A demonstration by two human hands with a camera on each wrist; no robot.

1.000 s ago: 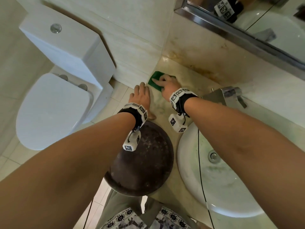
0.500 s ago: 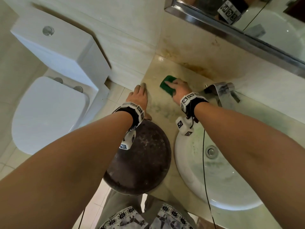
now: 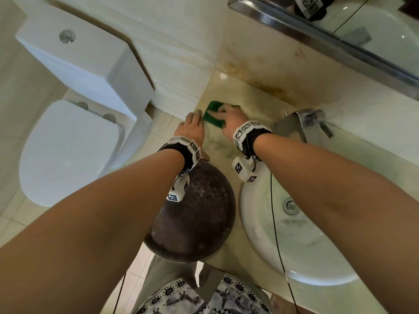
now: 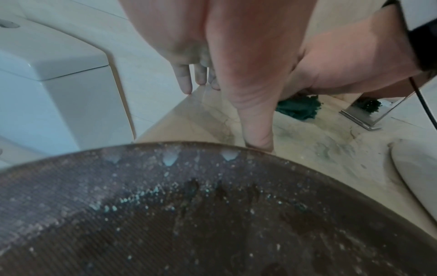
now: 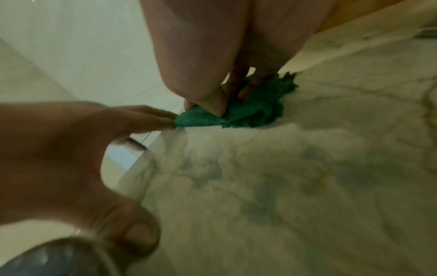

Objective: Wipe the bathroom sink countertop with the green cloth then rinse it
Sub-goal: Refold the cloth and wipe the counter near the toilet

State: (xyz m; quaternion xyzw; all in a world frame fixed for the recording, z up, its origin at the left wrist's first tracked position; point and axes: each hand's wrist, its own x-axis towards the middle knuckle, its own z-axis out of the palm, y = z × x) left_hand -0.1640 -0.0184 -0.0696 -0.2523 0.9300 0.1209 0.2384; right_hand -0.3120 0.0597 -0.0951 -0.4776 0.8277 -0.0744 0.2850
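The green cloth [image 3: 213,112] lies bunched on the beige marble countertop [image 3: 251,98] near its left edge. My right hand [image 3: 226,118] presses down on it, thumb and fingertips dug into the cloth [image 5: 250,112]. My left hand [image 3: 192,126] rests open beside it, fingertips at the counter's left edge and thumb against the rim of a dark bowl. In the right wrist view the left hand's fingertips [image 5: 163,119] touch the cloth's corner. Smeared greenish streaks mark the countertop [image 5: 307,168] nearer me.
A dark round bowl [image 3: 192,214] sits on the counter's front left corner, under my left wrist. The white basin [image 3: 294,257] and chrome faucet [image 3: 301,123] are to the right. A toilet [image 3: 68,143] stands left of the counter. A mirror [image 3: 362,30] hangs above.
My right hand has swept the cloth back to the left, up against the left hand's fingertips, after moving it right half a second ago. The left hand has stayed put.
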